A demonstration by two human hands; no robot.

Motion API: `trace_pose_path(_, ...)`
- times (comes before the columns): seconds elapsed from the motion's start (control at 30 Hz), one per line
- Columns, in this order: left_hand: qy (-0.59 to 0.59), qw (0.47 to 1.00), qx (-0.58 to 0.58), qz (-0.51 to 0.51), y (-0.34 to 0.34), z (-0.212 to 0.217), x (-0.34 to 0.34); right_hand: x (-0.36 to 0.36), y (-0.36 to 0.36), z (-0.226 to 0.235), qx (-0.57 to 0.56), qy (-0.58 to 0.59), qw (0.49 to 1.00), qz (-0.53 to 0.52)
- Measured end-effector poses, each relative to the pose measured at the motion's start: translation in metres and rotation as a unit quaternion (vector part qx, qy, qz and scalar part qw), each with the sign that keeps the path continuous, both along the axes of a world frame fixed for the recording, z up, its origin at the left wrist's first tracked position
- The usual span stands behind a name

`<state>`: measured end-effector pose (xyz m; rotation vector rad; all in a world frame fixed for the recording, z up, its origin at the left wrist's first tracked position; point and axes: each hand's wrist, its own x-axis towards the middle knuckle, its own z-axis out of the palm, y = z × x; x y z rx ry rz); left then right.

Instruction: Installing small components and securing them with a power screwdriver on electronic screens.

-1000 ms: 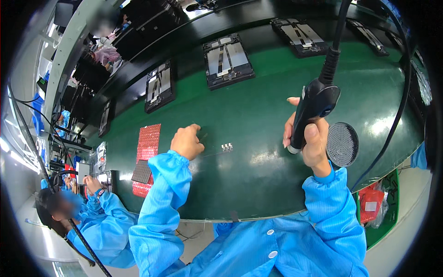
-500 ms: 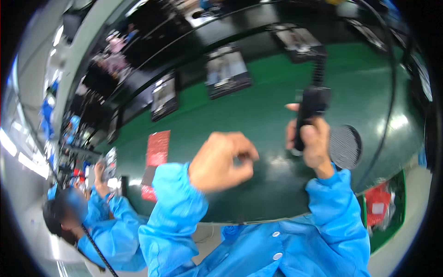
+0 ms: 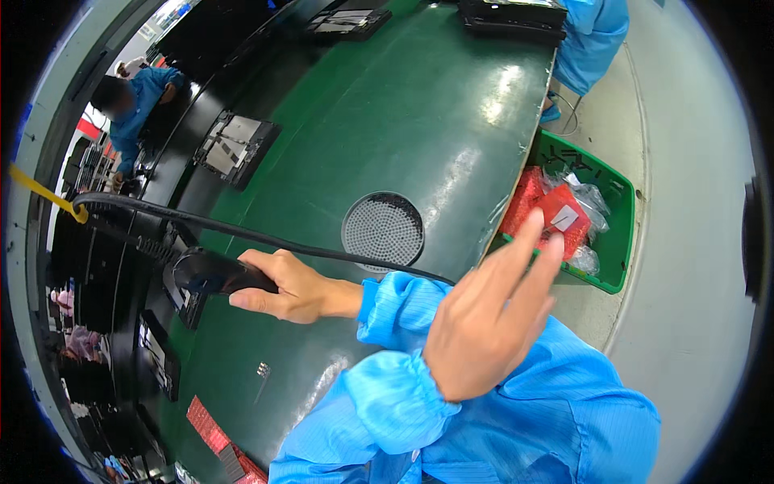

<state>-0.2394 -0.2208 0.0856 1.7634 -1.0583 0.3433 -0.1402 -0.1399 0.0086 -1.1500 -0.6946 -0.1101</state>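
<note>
My right hand (image 3: 298, 290) is wrapped round the end of a black corded hand tool (image 3: 211, 272), which looks like an electric screwdriver; its tip is hidden. A coiled cord runs from its far end. My left hand (image 3: 488, 327) crosses over my right forearm, fingers stretched out and slightly blurred, with nothing seen in it. Beyond its fingertips stands a green bin (image 3: 617, 246) on the floor, holding red bubble bags (image 3: 556, 211) and clear plastic. A round grey dish (image 3: 379, 234) with a grid of dimples lies on the green tabletop (image 3: 435, 89) between the tool and the bin.
A black cable (image 3: 282, 242) stretches across the table past the dish. Flat opened devices (image 3: 239, 145) line the far side. Red bubble wrap (image 3: 208, 426) and a small metal piece (image 3: 263, 369) lie near the left. Co-workers in blue (image 3: 597, 40) are at the far right and far left.
The view has swung right, bringing the green bin nearer the middle. My left hand has opened from a curled shape and crossed over the right forearm. My right hand still grips the tool.
</note>
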Motion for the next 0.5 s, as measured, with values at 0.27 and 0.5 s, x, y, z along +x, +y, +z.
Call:
trace_pose_path(0.27, 0.022, 0.985, 0.111, 0.133, 0.141, -0.048, -0.056, -0.018, -0.008, 0.012, -0.013, 0.115, 0.992, 0.048)
trace_pose_path(0.5, 0.248, 0.796, 0.242, 0.496, 0.293, -0.077, -0.072, -0.013, 0.007, 0.006, 0.004, 0.102, 0.993, 0.066)
